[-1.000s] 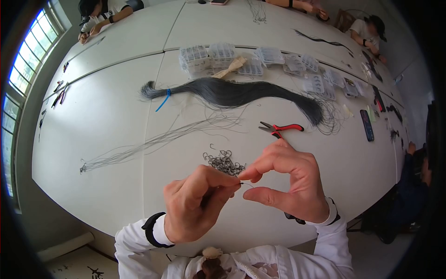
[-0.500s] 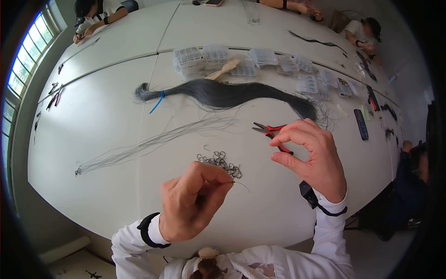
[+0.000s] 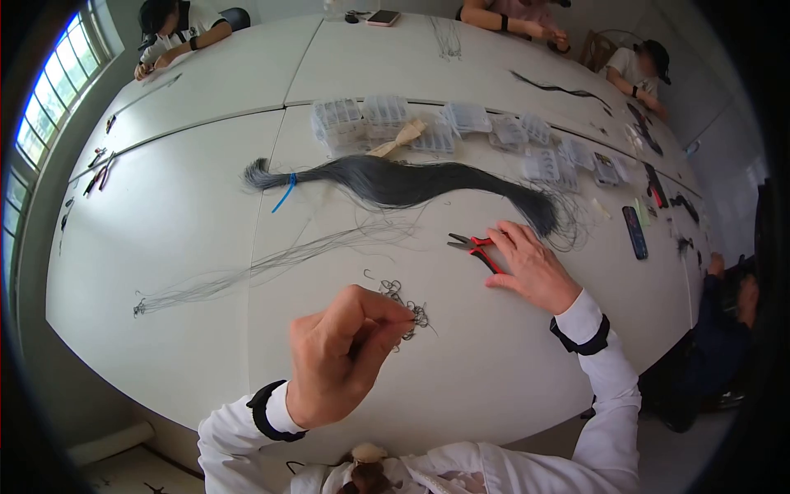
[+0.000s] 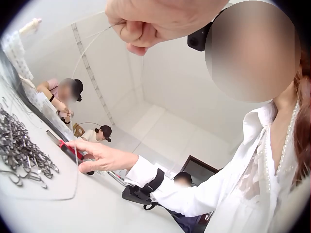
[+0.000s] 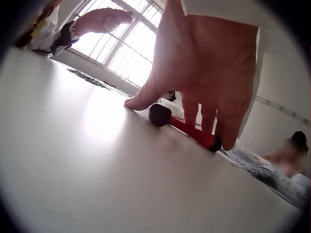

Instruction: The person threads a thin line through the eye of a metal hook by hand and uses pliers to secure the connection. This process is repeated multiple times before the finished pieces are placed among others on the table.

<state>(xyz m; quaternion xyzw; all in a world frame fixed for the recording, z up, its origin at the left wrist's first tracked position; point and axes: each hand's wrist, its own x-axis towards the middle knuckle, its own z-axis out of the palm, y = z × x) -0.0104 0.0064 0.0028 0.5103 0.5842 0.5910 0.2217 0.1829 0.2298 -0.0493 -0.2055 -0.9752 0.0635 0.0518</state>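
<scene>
My left hand (image 3: 350,350) is raised over the table, thumb and forefinger pinching a thin fishing line (image 4: 87,46). The rest of what those fingers hold is hidden. Just beyond the fingertips lies a pile of dark fish hooks (image 4: 22,148), partly covered by the hand in the head view. On the right, my right hand (image 3: 535,270) reaches down over red-and-black pliers (image 3: 484,257) lying on the table. Its fingers are spread across the handles (image 5: 192,133), with the thumb on the table beside them. The pliers' nose points left, its tips apart.
Behind the hooks lies a thick bundle of dark grey strands (image 3: 395,181) with a blue tie (image 3: 285,193). Loose lines (image 3: 271,262) with hooks at one end stretch leftward. Clear plastic boxes (image 3: 337,128) stand farther back; a phone (image 3: 634,232) is at right. Other people (image 3: 177,37) sit around the table.
My right hand has left the left hand's fingertips, moving right and forward, down onto the pliers, its fingers spreading. The left hand keeps its pinch in nearly the same place.
</scene>
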